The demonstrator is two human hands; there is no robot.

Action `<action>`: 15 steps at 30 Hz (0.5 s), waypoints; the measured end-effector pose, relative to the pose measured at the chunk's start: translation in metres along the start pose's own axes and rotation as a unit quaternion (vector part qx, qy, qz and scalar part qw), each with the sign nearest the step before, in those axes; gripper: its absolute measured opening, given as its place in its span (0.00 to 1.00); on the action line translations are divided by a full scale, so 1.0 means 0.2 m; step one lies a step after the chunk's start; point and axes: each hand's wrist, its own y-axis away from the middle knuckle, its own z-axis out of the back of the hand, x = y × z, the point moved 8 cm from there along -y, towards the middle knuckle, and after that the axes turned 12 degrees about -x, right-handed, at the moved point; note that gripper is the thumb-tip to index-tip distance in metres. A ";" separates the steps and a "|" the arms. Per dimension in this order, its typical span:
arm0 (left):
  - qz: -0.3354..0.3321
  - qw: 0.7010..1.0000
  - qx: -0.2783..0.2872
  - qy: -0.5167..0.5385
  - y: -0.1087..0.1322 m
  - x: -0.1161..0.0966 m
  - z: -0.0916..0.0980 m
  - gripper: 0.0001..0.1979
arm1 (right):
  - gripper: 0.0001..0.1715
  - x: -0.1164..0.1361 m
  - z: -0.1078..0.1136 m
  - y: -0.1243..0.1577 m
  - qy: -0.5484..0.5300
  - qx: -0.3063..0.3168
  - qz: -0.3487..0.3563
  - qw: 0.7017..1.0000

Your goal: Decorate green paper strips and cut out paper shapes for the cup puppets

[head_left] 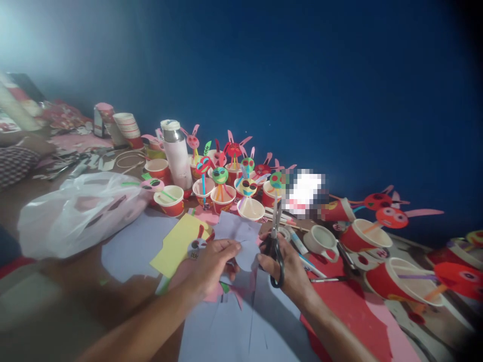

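Observation:
Between the thumb and fingers of my left hand [216,261] is a small rounded piece of pale blue paper [247,257]. My right hand [290,271] grips black-handled scissors [277,246], their blades pointing up and away from me. Thumb and fingertips of that hand are close to the paper's right edge; whether they touch it I cannot tell. A paper animal face [195,247] with dark red ears lies just left of my left hand. Beneath both hands spread pale blue sheets [226,334], with small paper scraps on top.
Red paper cups [222,198] with paper animal faces on straws crowd the back. A thermos [177,156] stands among them. A white plastic bag [85,211] lies at left, a mug [320,241] and red paper [345,311] at right. Someone's checkered sleeve [17,163] shows far left.

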 end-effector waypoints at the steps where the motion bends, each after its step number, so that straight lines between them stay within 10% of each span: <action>1: -0.003 1.000 0.001 0.005 0.00 -0.02 0.00 0.17 | 0.22 0.01 0.01 0.00 0.001 -0.002 0.000 1.000; 8: -0.045 0.999 -0.026 0.010 -0.04 -0.12 0.10 0.21 | 0.22 0.07 0.07 -0.01 0.002 -0.006 0.000 1.000; 15: -0.015 0.989 0.083 -0.118 0.06 -0.08 -0.01 0.15 | 0.19 0.05 -0.03 0.06 0.020 0.058 -0.001 0.998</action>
